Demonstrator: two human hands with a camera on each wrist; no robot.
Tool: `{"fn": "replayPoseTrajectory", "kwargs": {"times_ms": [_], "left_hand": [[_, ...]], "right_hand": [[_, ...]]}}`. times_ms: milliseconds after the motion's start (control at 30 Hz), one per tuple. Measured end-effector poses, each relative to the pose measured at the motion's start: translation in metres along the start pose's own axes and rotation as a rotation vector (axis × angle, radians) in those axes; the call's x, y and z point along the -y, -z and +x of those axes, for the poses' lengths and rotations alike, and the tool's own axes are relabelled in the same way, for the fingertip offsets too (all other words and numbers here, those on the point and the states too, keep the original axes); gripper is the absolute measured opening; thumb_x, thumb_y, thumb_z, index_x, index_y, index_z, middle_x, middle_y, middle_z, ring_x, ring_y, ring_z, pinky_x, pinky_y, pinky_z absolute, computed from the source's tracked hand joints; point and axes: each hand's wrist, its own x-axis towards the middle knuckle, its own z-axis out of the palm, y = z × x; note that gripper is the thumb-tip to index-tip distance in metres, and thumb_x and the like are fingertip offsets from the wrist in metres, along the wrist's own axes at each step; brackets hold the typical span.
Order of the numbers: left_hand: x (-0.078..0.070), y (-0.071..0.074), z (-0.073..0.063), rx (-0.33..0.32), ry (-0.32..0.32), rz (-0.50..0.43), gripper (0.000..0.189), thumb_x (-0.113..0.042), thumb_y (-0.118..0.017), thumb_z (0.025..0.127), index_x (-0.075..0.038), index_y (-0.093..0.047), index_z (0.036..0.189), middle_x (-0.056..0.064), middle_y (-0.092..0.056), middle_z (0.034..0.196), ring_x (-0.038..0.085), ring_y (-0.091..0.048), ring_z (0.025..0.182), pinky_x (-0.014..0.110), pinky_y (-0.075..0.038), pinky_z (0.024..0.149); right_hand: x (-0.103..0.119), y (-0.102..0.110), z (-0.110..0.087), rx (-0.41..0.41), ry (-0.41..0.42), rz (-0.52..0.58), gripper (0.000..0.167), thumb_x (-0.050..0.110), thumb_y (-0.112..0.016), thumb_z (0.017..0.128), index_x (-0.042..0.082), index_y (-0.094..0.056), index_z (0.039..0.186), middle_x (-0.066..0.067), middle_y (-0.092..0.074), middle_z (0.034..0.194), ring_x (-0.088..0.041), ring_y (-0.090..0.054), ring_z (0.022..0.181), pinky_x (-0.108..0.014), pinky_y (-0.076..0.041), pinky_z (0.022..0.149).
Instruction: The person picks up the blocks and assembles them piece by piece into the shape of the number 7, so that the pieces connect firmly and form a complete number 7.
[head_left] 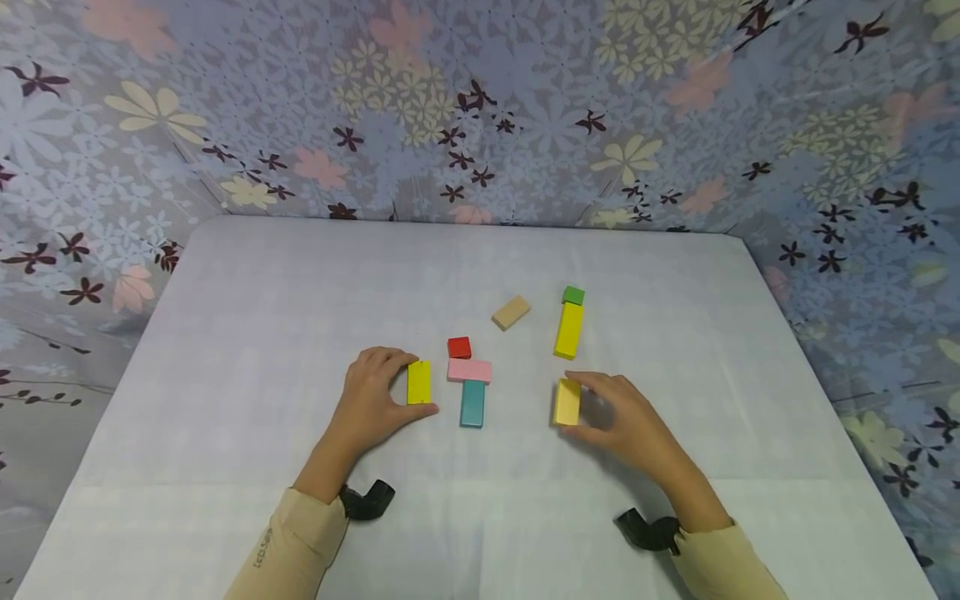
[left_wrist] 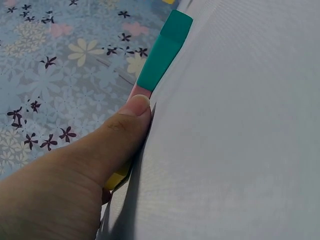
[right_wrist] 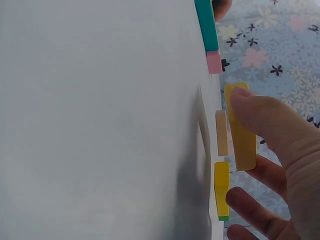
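Note:
My left hand [head_left: 375, 393] pinches a bright yellow block [head_left: 418, 382] lengthwise, index finger at its far end and thumb at its near end. In the left wrist view the thumb hides most of that block. My right hand [head_left: 626, 417] holds a paler yellow block [right_wrist: 242, 130] by its ends between thumb and a finger; the right wrist view shows it raised off the table. Between the hands lie a red block [head_left: 459, 347], a pink block [head_left: 469, 371] set crosswise and a teal block [head_left: 472, 404], close together in a column.
Farther back, a plain wooden block [head_left: 512, 312] lies at a slant. To its right, a green block [head_left: 573, 295] sits at the far end of another yellow block [head_left: 568, 331]. A white cloth [head_left: 300, 275] covers the table, and flowered fabric [head_left: 525, 108] hangs behind it.

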Motion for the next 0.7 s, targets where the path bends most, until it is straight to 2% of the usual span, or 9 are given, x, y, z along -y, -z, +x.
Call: {"fn": "replayPoseTrajectory", "kwargs": {"times_ms": [367, 700], "left_hand": [[0.0, -0.005, -0.003, -0.013, -0.004, 0.0, 0.07, -0.049, -0.087, 0.068, -0.013, -0.064, 0.124, 0.007, -0.062, 0.124, 0.03, -0.046, 0.125, 0.055, -0.037, 0.106], [-0.003, -0.003, -0.004, 0.011, 0.026, 0.014, 0.071, -0.05, -0.087, 0.068, -0.014, -0.064, 0.125, 0.007, -0.061, 0.126, 0.03, -0.045, 0.127, 0.055, -0.037, 0.108]], "right_hand": [[-0.008, -0.005, -0.01, -0.006, 0.022, 0.018, 0.075, 0.031, -0.089, 0.072, 0.022, -0.055, 0.139, 0.003, -0.061, 0.136, -0.019, -0.055, 0.115, -0.043, -0.05, 0.092], [-0.01, -0.012, -0.014, -0.011, 0.039, 0.039, 0.076, 0.032, -0.09, 0.07, 0.022, -0.057, 0.137, 0.005, -0.062, 0.135, -0.018, -0.055, 0.119, -0.045, -0.048, 0.1]]}}
